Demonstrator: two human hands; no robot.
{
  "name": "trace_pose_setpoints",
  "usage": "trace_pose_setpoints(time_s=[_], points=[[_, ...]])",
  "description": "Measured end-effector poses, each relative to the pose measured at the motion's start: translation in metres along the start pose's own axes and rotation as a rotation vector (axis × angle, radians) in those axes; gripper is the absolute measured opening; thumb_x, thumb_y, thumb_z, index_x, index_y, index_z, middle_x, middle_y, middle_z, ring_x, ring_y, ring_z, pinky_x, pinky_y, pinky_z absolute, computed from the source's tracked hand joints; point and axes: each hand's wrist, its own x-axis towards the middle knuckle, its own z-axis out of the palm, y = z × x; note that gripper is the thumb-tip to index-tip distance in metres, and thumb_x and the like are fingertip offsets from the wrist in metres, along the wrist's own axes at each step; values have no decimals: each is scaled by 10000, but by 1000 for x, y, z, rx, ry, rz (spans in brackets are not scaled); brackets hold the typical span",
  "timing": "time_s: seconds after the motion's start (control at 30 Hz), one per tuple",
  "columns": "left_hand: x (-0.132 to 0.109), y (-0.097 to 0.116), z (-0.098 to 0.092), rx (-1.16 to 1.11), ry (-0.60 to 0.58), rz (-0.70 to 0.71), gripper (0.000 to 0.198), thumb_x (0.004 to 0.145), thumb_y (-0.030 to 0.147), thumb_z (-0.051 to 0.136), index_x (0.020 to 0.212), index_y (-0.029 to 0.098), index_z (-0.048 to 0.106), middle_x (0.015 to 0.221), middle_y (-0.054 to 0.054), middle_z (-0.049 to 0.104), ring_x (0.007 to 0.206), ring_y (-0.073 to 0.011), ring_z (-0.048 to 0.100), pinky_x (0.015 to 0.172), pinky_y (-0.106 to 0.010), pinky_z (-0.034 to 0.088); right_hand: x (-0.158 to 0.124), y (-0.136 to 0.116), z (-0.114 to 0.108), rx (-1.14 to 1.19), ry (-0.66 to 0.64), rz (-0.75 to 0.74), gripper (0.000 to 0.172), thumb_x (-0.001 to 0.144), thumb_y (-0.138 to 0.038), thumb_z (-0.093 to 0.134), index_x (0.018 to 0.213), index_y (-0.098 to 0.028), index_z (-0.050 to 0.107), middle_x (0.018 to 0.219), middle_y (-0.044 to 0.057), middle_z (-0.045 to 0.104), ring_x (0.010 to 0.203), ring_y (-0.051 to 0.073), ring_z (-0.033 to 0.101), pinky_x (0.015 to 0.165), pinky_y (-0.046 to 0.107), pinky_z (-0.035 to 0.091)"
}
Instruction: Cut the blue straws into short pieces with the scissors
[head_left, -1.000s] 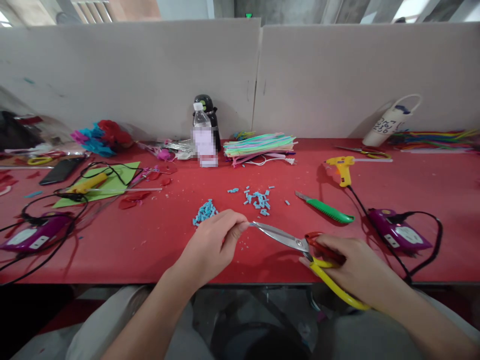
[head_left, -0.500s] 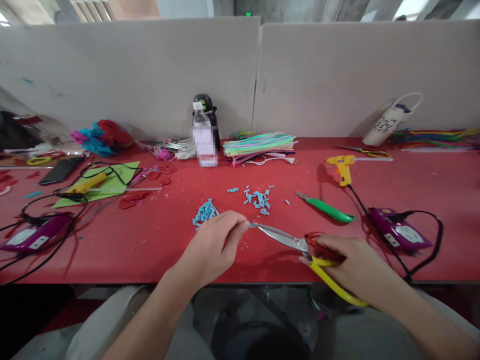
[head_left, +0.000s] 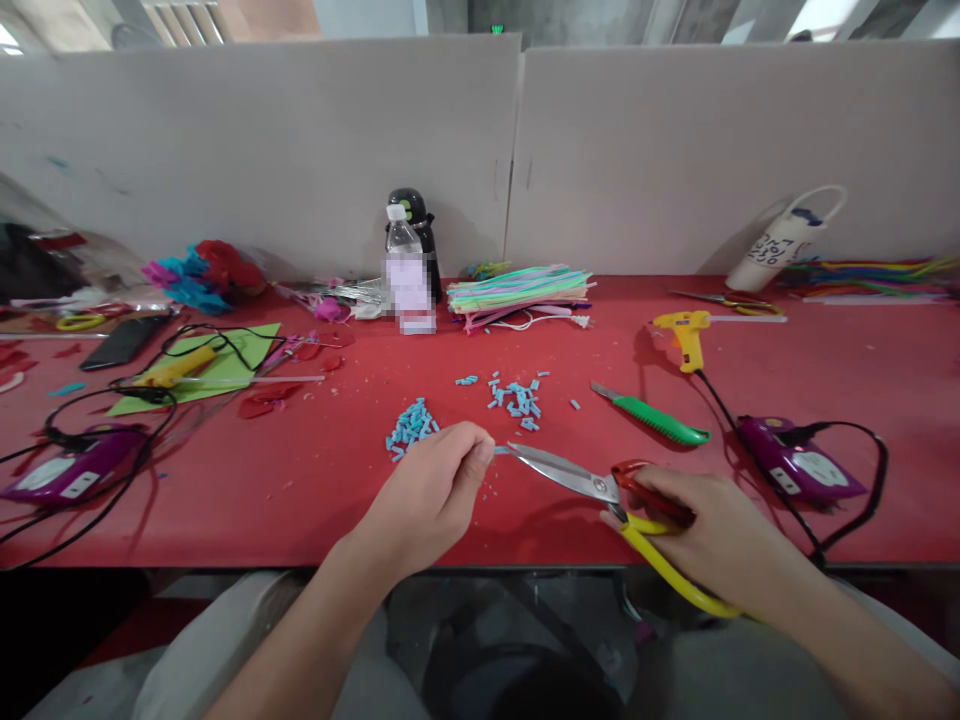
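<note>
My left hand (head_left: 439, 485) is closed in a pinch on a thin blue strip (head_left: 501, 451), whose short end pokes out past the thumb. My right hand (head_left: 712, 525) is wrapped round the red and yellow handles of a pair of scissors (head_left: 570, 475). The blades point left, with their tips beside the strip's end and nearly together. Behind my left hand lies a heap of short blue pieces (head_left: 411, 425). A second, looser scatter of pale blue pieces (head_left: 517, 398) lies farther back, above the scissor tips.
On the red table (head_left: 270, 530), a green utility knife (head_left: 652, 418) lies right of the pieces. Beyond it are a yellow glue gun (head_left: 684, 335) and a purple power box (head_left: 799, 460). A bottle (head_left: 409, 275) and a bundle of pastel sticks (head_left: 521, 292) stand at the back. Cables (head_left: 150, 440) run at left.
The scissor tips and my left thumb have drawn slightly apart, and a little more of the blue strip's end shows. Both hands keep nearly the same places.
</note>
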Motion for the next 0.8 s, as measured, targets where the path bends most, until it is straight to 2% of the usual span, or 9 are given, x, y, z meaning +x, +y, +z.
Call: trace_pose_setpoints(time_s=[0.2, 0.5, 0.7, 0.8], points=[[-1, 0, 1, 1, -11, 4, 271, 1044, 297, 356, 836, 190, 495, 697, 24, 519, 627, -125, 469, 600, -260, 361, 1, -1, -1, -2, 5, 0, 140, 785, -361, 686, 828, -232, 650, 651, -9, 646, 551, 144, 547, 498, 229, 343], [0, 2, 1, 4, -4, 12, 260, 1040, 285, 369, 836, 188, 496, 695, 23, 529, 627, -125, 482, 600, -264, 364, 2, 1, -1, -3, -23, 20, 135, 785, -362, 686, 788, -237, 633, 618, -29, 619, 526, 130, 497, 492, 227, 326], [-1, 1, 2, -16, -17, 1, 253, 1042, 287, 375, 842, 187, 494, 707, 26, 523, 645, -123, 478, 613, -261, 358, 2, 1, 0, -13, -22, 37, 237, 792, -439, 696, 734, -228, 606, 607, -28, 597, 526, 125, 461, 489, 231, 319], [-1, 0, 2, -6, -12, 2, 250, 1041, 283, 378, 840, 186, 490, 703, 28, 512, 641, -122, 472, 607, -259, 347, 1, -3, -2, 54, -8, 35, 298, 819, -506, 668, 765, -219, 607, 626, -22, 597, 558, 129, 484, 509, 224, 360]])
